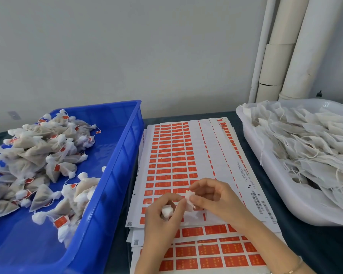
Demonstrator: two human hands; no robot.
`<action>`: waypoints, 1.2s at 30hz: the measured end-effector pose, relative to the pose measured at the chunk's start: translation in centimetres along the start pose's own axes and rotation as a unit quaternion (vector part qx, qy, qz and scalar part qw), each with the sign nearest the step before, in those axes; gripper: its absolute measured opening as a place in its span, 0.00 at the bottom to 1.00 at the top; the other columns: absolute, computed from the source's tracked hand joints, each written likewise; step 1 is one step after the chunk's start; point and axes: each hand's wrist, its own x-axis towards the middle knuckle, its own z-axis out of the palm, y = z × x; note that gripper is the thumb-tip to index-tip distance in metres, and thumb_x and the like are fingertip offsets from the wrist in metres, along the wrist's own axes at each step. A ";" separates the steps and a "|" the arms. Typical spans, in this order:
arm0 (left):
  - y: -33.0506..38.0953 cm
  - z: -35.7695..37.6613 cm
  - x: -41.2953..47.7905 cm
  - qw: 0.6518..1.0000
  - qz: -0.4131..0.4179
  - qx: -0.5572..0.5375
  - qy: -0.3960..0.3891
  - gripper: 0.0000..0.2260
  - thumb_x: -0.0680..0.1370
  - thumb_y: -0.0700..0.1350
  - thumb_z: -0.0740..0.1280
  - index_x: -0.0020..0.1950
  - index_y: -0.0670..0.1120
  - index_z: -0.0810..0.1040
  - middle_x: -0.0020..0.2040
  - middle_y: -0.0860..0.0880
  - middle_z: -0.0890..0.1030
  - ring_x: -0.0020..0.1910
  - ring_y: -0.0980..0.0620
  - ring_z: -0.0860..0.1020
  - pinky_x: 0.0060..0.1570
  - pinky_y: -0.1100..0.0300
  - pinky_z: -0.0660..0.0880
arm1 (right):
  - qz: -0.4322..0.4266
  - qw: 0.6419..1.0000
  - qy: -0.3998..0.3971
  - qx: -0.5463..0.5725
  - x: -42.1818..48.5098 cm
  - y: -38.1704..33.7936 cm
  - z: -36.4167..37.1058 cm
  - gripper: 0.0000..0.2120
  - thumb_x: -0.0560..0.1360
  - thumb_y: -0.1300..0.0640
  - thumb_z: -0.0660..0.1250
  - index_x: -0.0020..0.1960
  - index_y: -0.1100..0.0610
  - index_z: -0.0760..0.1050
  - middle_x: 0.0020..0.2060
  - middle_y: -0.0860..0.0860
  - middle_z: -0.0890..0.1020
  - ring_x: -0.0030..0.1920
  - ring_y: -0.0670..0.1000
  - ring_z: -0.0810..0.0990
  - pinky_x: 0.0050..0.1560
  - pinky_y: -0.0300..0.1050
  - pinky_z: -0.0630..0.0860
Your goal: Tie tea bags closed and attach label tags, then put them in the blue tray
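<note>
My left hand grips a small white tea bag in its curled fingers, low in the middle of the view. My right hand pinches the bag's white gathered top between thumb and fingers. Both hands hover just above the sheets of orange label stickers. The blue tray stands to the left, with several tied, tagged tea bags piled in it.
A white tub at the right is full of untied tea bags with loose strings. More label sheets lie stacked under my forearms. A dark tabletop, a pale wall and white pipes lie behind.
</note>
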 end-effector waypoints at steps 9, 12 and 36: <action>-0.3 0.0 0.2 0.999 -0.024 -0.018 0.044 0.05 0.75 0.44 0.70 0.40 0.52 0.80 0.38 0.56 0.81 0.42 0.57 0.79 0.41 0.71 0.74 | -0.031 0.998 0.003 -0.049 -0.2 0.5 -0.2 0.12 0.66 0.53 0.79 0.48 0.48 0.81 0.41 0.46 0.85 0.43 0.47 0.84 0.45 0.37 0.80; -0.3 0.1 0.2 0.999 -0.030 -0.010 0.044 0.05 0.75 0.44 0.69 0.40 0.53 0.80 0.38 0.57 0.81 0.42 0.57 0.79 0.39 0.71 0.74 | -0.023 0.997 0.007 -0.078 -0.1 0.7 0.0 0.08 0.67 0.54 0.77 0.44 0.45 0.83 0.40 0.41 0.85 0.43 0.44 0.84 0.44 0.34 0.79; -0.3 0.1 0.2 1.000 -0.022 -0.010 -0.011 0.04 0.74 0.52 0.70 0.42 0.54 0.82 0.37 0.58 0.82 0.42 0.58 0.79 0.41 0.74 0.72 | -0.060 0.990 0.044 -0.116 0.0 1.5 0.3 0.10 0.73 0.57 0.72 0.47 0.42 0.81 0.42 0.37 0.83 0.46 0.41 0.82 0.47 0.31 0.77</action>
